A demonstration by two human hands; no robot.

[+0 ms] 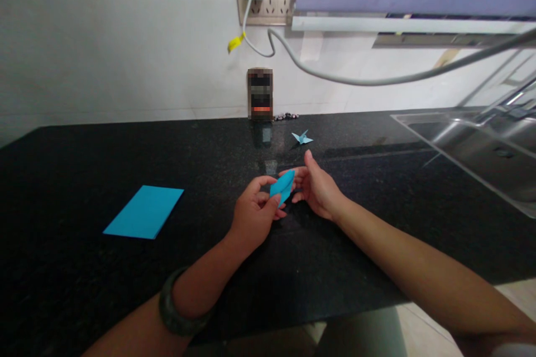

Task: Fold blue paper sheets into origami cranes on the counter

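A small piece of folded blue origami paper (283, 185) is pinched between the thumb and fingers of my left hand (255, 212), above the dark countertop. Just to its right is my right hand (318, 187), thumb raised and fingers apart. Its fingertips reach behind the paper's right edge, and whether they touch it I cannot tell. Beyond my hands a finished paper crane (302, 138) in pale blue rests on the counter. Flat on the left lies a blue sheet stack (144, 212) of square paper.
A phone-like device (260, 93), its screen blurred, leans against the wall with a beaded strap (287, 116) beside it. The steel sink (481, 150) is set into the counter (201, 156) at right. A grey cable (355, 81) hangs from the wall socket (268, 3).
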